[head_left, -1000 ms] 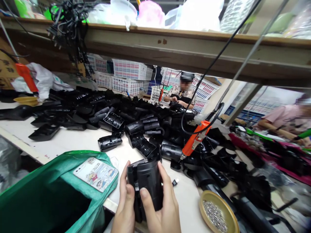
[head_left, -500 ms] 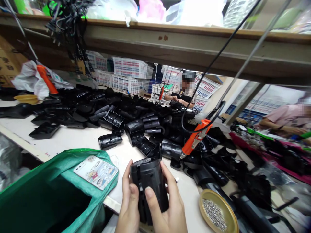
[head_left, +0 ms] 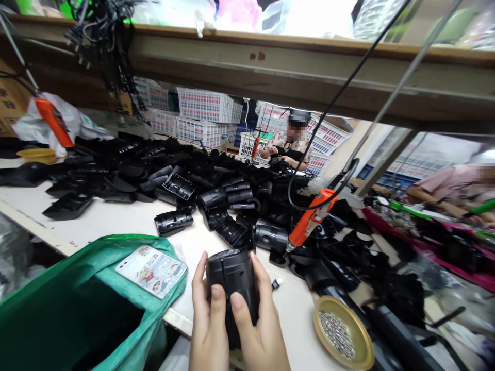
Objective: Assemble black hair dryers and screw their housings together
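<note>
Both my hands grip one black plastic cylindrical housing (head_left: 232, 281) at the near edge of the white workbench (head_left: 127, 221). My left hand (head_left: 207, 322) wraps its left side, thumb pressed on the front. My right hand (head_left: 261, 330) clasps the right side, its thumb also on the front. An orange electric screwdriver (head_left: 309, 221) hangs on a black cable just right of and above the housing, tip pointing down.
A heap of black plastic shells (head_left: 181, 180) covers the bench behind. A green bag (head_left: 77, 304) with a phone (head_left: 151, 270) on it sits at left. A brass dish of screws (head_left: 342, 335) lies at right. Two other people (head_left: 288, 147) work farther off.
The two halves of the housing have closed together into one cylinder, and both thumbs have shifted onto its front. The view has shifted slightly.
</note>
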`<state>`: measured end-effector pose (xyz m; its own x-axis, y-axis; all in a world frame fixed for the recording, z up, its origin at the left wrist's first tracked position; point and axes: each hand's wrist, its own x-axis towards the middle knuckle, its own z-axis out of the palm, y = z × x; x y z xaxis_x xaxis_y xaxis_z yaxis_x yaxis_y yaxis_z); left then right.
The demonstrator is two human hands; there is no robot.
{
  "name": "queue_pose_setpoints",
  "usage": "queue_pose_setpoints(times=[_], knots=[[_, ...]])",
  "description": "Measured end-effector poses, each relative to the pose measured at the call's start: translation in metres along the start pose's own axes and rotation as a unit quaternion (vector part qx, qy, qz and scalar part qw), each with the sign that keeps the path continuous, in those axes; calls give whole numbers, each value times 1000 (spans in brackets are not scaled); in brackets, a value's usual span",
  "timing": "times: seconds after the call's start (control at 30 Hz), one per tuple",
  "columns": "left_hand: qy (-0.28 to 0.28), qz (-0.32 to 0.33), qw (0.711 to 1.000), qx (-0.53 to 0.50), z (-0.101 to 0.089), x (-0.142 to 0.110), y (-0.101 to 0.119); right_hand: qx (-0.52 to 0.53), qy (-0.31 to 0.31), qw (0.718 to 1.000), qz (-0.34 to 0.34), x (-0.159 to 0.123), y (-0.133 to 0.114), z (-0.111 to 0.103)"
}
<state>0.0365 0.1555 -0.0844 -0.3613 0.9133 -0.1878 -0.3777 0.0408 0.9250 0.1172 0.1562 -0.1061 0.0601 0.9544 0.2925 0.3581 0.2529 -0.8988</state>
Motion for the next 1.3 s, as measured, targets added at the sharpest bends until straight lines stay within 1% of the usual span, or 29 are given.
queue_pose_setpoints(times=[0.07, 0.13, 0.23, 0.4, 0.57, 0.7, 0.83, 1.03, 1.17, 1.3], knots=[[1, -2, 1000, -20, 3, 3, -4, 15, 17, 999, 27, 0, -1, 1], [0, 12, 999, -36, 6, 6, -8, 34, 33, 998, 40, -1, -1, 1], [1, 41, 998, -52, 9, 9, -13, 48, 49, 997, 31, -1, 0, -1], [-17, 32, 998, -44, 8, 8, -14, 47, 55, 997, 17, -3, 2, -3], [-21, 65, 997, -44, 11, 5, -11, 67, 75, 995, 2, -5, 3, -2], [-26, 72, 997, -32, 11, 3, -9, 105, 96, 990, -2, -5, 2, -2], [-50, 65, 996, -22, 7, 2, -9, 116, 97, 989, 0, -6, -1, -3], [-55, 70, 996, -13, 6, -3, -8, 93, 99, 991, 1, -10, -4, -3], [-47, 103, 993, -16, 4, -1, -12, 76, 97, 992, -23, -10, -7, -4], [-29, 135, 990, -7, -1, 7, -18, 100, 67, 992, -33, -9, -8, -2]])
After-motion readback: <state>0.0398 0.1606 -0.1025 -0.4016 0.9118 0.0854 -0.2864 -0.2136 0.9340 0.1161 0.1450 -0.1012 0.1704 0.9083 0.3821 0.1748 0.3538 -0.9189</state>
